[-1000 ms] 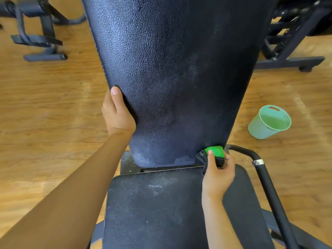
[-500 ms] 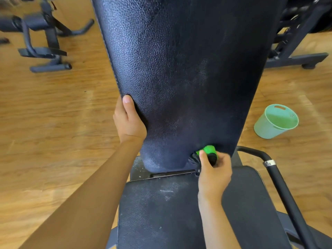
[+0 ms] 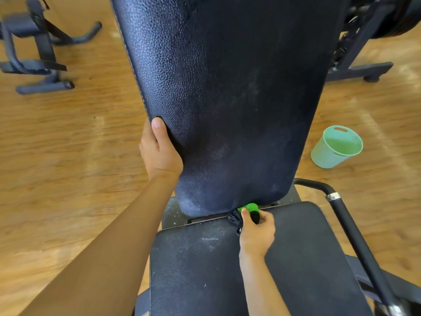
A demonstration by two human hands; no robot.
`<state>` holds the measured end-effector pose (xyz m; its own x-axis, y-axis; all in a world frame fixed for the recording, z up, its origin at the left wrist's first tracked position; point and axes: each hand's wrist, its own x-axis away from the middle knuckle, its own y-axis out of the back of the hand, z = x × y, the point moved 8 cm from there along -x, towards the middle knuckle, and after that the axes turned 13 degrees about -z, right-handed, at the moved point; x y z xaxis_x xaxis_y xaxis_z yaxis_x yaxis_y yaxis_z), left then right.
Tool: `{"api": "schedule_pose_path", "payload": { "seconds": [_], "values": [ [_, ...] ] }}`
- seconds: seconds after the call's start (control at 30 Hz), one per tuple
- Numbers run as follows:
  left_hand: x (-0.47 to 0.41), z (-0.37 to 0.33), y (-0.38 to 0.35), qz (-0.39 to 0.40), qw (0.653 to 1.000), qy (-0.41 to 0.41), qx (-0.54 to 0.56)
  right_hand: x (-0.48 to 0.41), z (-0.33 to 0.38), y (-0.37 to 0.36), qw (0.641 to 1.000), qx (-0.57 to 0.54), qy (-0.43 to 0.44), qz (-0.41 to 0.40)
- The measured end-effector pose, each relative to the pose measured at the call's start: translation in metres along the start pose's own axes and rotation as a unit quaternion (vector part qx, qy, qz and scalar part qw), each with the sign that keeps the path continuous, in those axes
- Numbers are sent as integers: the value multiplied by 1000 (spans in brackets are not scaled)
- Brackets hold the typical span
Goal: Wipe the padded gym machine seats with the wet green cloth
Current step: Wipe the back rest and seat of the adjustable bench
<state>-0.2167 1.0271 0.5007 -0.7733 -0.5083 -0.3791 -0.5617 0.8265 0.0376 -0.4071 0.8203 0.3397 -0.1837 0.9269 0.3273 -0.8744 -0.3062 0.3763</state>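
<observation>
A tall black padded backrest (image 3: 227,92) rises in the middle, and a black padded seat (image 3: 307,258) lies below it with pale dusty marks. My left hand (image 3: 159,151) grips the backrest's left edge, thumb on the front. My right hand (image 3: 256,231) holds the bunched green cloth (image 3: 249,207) against the backrest's bottom edge, at the gap above the seat. Most of the cloth is hidden by my fingers and a dark strip hangs beside it.
A pale green bucket (image 3: 328,156) stands on the wooden floor to the right. A black handle bar (image 3: 350,226) curves along the seat's right side. Dark machine frames stand at the far left (image 3: 38,62) and far right (image 3: 357,71).
My right hand has slid the green cloth leftward along the backrest's bottom edge. My left hand keeps its grip on the left edge. The view has shifted.
</observation>
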Motion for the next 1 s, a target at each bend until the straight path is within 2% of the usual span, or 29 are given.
{"api": "schedule_pose_path", "payload": {
  "seconds": [0.13, 0.23, 0.33, 0.47, 0.6, 0.77, 0.87, 1.0],
  "values": [
    [0, -1, -1, 5, 1000, 7, 14, 14, 33, -10, 994, -104, 26, 35],
    [0, 1, -1, 8, 1000, 6, 22, 19, 39, -12, 991, -120, 48, 44],
    [0, -1, 0, 5, 1000, 6, 21, 23, 19, -14, 990, -118, 46, 61],
    [-2, 3, -1, 11, 1000, 16, 21, 25, -15, -16, 997, -60, 25, 40],
    [1, -1, -1, 20, 1000, 7, 14, 24, -18, -17, 999, -27, 24, 29],
    [2, -4, -1, 26, 1000, 4, 9, 36, 45, -22, 985, -137, 73, 72],
    [1, -4, 1, 17, 1000, -1, 20, 41, 66, -22, 979, -146, 123, 77],
    [1, -8, 1, 24, 1000, -12, 16, 44, 20, -30, 982, -144, 46, 110]
  ]
}}
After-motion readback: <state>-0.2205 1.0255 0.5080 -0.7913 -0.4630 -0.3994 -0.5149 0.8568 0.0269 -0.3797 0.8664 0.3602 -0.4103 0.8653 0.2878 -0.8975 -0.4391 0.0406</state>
